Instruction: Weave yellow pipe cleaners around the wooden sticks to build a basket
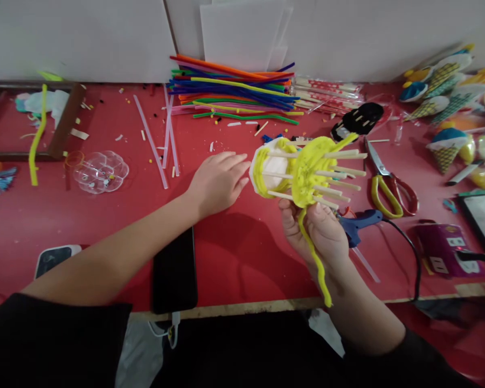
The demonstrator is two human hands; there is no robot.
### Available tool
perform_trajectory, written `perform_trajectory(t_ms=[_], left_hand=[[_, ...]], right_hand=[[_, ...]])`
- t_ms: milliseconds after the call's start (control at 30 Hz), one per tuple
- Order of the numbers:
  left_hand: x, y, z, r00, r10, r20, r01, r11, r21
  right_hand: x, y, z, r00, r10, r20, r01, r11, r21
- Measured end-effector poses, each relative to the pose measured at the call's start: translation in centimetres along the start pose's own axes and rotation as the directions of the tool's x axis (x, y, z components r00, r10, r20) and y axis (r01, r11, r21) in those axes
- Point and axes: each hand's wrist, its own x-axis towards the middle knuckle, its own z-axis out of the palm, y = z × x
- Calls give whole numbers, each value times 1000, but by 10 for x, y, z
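My right hand [321, 231] is closed round a small craft frame [303, 172]: two white discs joined by several wooden sticks, wound with yellow pipe cleaner. It is held tilted above the red table [234, 258]. A loose yellow pipe cleaner tail [317, 264] hangs from it over my wrist. My left hand [218, 180] lies flat on the table just left of the frame, fingers stretched toward it, holding nothing.
A pile of coloured pipe cleaners [234, 89] lies at the back. Yellow-handled scissors [388, 186] and a blue glue gun [359, 223] sit right of my hand. A black phone [173, 275] lies at the front edge, a clear plastic tray [101, 171] at left.
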Motion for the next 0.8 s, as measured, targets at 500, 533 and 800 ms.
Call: perform_trajectory(t_ms=[500, 533, 800], left_hand=[[-36, 25, 0, 971, -222, 84, 170, 403, -899], [-40, 33, -1, 970, -227, 81, 162, 363, -917], [-63, 75, 12, 778, -623, -83, 106, 260, -960]], right_hand=[[-1, 10, 4, 982, -189, -27, 185, 978, -98], [-2, 11, 4, 978, -204, -39, 198, 973, -119], [-7, 16, 4, 971, -233, 48, 238, 951, -199]])
